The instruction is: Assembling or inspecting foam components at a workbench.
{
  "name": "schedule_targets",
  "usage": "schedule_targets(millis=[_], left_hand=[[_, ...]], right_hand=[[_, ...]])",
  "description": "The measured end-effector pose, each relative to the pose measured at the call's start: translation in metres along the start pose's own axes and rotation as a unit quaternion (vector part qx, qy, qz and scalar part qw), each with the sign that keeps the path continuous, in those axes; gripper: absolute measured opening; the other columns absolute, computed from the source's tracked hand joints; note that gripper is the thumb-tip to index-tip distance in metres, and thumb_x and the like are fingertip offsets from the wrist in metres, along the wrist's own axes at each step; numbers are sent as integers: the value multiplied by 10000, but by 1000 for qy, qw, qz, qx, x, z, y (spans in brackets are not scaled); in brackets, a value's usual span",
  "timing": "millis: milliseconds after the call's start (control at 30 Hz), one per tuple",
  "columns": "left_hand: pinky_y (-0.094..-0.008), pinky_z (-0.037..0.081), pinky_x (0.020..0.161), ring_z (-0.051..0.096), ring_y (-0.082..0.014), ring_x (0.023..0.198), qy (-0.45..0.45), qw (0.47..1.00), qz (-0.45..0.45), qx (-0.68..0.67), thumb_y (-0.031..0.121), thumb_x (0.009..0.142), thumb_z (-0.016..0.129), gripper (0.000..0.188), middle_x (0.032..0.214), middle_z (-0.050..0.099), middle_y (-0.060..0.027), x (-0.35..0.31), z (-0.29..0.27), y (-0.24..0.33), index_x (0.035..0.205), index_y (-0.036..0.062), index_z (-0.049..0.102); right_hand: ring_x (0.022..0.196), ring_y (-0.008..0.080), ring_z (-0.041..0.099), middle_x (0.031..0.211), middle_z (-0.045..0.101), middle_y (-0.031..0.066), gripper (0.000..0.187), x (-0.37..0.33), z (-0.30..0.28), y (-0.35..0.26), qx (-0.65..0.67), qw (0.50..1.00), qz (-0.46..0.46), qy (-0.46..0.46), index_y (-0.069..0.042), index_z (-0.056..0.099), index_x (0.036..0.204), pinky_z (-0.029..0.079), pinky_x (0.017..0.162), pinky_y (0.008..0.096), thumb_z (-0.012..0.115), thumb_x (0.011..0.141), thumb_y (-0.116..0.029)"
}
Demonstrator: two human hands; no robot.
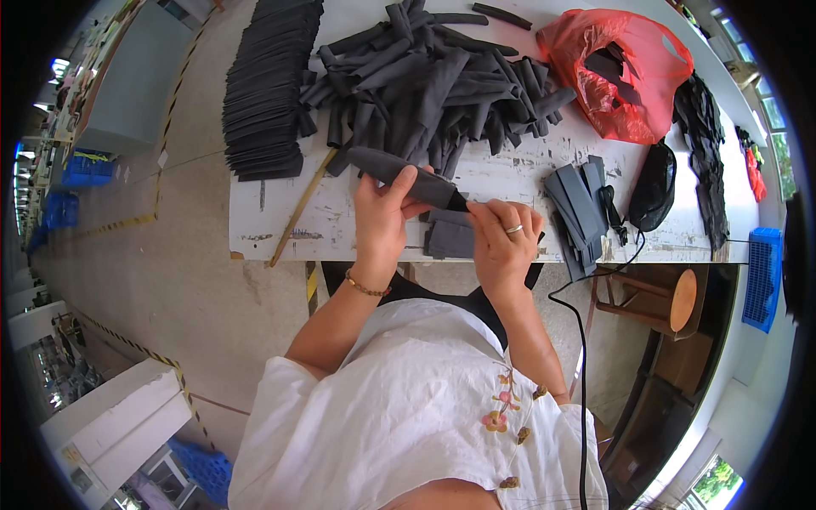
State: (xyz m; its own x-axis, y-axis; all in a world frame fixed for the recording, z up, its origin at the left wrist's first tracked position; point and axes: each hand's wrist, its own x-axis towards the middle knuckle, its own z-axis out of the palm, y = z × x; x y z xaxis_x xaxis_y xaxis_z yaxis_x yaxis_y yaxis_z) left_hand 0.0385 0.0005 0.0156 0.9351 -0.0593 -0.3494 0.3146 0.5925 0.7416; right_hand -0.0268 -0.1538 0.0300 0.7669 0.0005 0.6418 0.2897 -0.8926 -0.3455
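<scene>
head | left hand (pixel 380 217) wraps tight around a dark roll (pixel 406 177), held just above the table (pixel 340 223) edge | right hand (pixel 503 242) pinches the roll's end with closed fingers | pile of rolls (pixel 433 81) behind, flat stack (pixel 268 85) left, red bag (pixel 625 72) right

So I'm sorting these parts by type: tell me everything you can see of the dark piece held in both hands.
The dark piece is a long, flat-looking sleeve of dark grey fabric, matte and soft-looking. It lies slanted above the white table's near edge, its far end up-left and rounded, its near end tapering down-right. The left hand wraps its middle, thumb on top; the right hand pinches the tapered tip. Similar rolled pieces are heaped behind it.
</scene>
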Motion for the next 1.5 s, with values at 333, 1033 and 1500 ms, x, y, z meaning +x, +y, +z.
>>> schedule_targets(millis=[333,1033,1500], left_hand=[[-395,451,991,620,-282,1079,-190,974,-20,-119,187,952,589,234,1060,663,-165,-8,7,-6,1113,21,557],[-400,460,967,624,-263,1076,-140,986,-1,-90,196,973,551,104,1088,664,-230,-10,8,-12,942,98,534],[-410,512,890,653,-275,915,-105,976,59,-181,268,982,537,299,949,660,-132,-8,23,0,1097,-7,555]], right_hand=[[892,270,546,1015,580,86,449,-1,11,-21,115,989,79,-50,-45,658,1084,435,804,388,789,655,-25],[860,333,619,1018,584,148,327,3,-2,-6,175,966,59,-180,-32,564,1005,520,678,384,738,731,9],[707,230,599,919,612,101,151,15,1,-3,243,960,23,-138,-7,607,835,472,594,286,734,758,21]])
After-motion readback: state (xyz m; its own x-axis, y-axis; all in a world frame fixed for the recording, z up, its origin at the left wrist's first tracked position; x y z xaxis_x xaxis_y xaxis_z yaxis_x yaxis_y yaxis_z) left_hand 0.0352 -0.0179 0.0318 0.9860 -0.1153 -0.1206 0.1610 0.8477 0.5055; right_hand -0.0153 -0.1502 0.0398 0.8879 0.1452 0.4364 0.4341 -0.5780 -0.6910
